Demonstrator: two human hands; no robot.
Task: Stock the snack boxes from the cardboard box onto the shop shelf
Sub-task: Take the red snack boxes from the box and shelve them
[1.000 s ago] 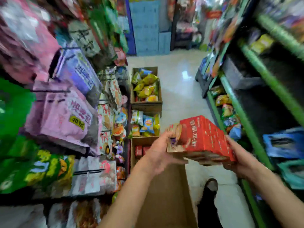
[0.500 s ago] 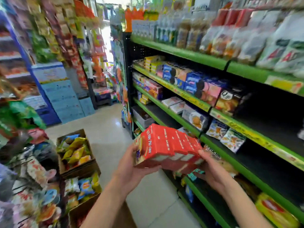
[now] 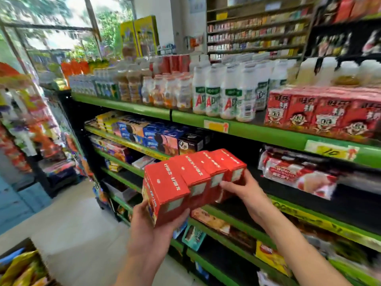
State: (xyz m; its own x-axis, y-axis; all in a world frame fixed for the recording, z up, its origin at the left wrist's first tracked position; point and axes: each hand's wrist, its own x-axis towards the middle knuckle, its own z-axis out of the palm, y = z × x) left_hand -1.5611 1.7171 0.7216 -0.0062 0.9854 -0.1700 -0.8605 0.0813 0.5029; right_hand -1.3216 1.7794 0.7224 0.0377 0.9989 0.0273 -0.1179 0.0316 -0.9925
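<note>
A row of several red snack boxes (image 3: 191, 178) is pressed together between my two hands, tilted, in front of the green shop shelf (image 3: 288, 211). My left hand (image 3: 152, 226) grips the near end from below, thumb and fingers wrapped round the first box. At the far end, my right hand (image 3: 245, 193) clamps the last box with curled fingers. The boxes hover just before a dark gap on the middle shelf level. The cardboard box they came from is out of view.
White bottles (image 3: 224, 93) and red cartons (image 3: 321, 112) fill the top shelf. Biscuit packs (image 3: 156, 137) lie left of the gap, a red-white wrapped pack (image 3: 296, 174) to its right. A carton of yellow snack bags (image 3: 22, 269) sits at bottom left on the floor.
My view has swung from the aisle floor and cardboard boxes up to the green shelf. Both hands have carried the row of red boxes upward and closer to the middle shelf.
</note>
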